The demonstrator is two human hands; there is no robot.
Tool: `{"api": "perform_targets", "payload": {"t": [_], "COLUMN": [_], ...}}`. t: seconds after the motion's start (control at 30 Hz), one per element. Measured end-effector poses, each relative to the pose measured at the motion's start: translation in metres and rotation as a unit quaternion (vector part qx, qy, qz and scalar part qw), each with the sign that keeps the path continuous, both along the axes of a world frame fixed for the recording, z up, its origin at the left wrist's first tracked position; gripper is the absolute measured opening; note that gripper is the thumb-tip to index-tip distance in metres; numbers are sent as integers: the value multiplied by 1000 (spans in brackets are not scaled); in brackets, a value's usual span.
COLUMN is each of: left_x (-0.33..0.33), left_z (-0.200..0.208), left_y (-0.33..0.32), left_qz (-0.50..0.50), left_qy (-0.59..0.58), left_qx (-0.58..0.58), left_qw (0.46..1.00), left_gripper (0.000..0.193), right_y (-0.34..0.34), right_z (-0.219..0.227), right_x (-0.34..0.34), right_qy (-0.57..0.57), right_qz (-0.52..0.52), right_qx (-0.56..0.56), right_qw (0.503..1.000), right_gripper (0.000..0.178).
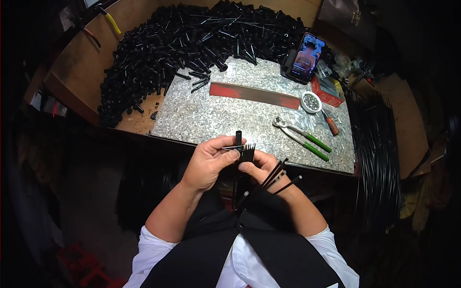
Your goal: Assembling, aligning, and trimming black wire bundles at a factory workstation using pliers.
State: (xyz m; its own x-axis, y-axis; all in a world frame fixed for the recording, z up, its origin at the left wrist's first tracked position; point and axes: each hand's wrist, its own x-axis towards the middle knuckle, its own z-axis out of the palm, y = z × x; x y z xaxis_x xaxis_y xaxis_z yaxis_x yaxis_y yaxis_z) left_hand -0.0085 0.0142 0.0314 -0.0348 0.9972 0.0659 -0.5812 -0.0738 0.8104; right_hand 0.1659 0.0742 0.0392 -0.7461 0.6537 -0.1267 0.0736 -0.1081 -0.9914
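Note:
Close in front of my body, just off the bench's near edge, my two hands meet. My left hand (205, 163) pinches a short black tubular piece (238, 136) that stands upright between thumb and fingers. A thin light wire (227, 148) crosses at the fingertips. My right hand (263, 165) is closed round a bundle of slim black rods (247, 153), their flat ends lined up side by side next to the tube. Several rod ends (278, 177) stick out past my right wrist, slightly blurred. Whether the rods are joined to the tube I cannot tell.
A big heap of black tubular parts (163, 43) fills the back left of the speckled bench top (192, 115). A red-and-grey bar (254, 94), green-handled pincers (302, 139), a screwdriver (331, 123), a white cup (311, 102) and a propped phone (307, 55) lie beyond. Long black rods (377, 149) hang right.

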Motion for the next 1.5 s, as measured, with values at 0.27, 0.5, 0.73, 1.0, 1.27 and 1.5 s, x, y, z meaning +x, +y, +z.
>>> {"api": "perform_targets", "payload": {"t": [0.27,0.5,0.73,1.0,1.27,1.5], "left_x": [14,18,32,42,64,41], "left_z": [10,-8,-4,-1,5,-7], "left_y": [-6,-9,-6,-6,-2,-3], "left_qz": [19,61,63,65,156,16], "left_qy": [-86,-61,-74,-128,-78,-113], "left_qx": [-34,-66,-45,-93,-96,-45], "left_qw": [995,994,994,985,980,992], "left_gripper": [25,30,34,41,46,29], "right_y": [-1,-1,12,20,19,41], "right_z": [-3,-13,-25,-26,-24,10], "right_x": [1,0,1,5,1,19], "right_qy": [30,23,52,52,55,-160], "right_qz": [0,-15,38,76,68,165], "right_qx": [-13,26,-52,-97,-78,207], "right_qw": [999,999,997,991,993,951], "right_gripper": [15,21,14,20,26,14]}}
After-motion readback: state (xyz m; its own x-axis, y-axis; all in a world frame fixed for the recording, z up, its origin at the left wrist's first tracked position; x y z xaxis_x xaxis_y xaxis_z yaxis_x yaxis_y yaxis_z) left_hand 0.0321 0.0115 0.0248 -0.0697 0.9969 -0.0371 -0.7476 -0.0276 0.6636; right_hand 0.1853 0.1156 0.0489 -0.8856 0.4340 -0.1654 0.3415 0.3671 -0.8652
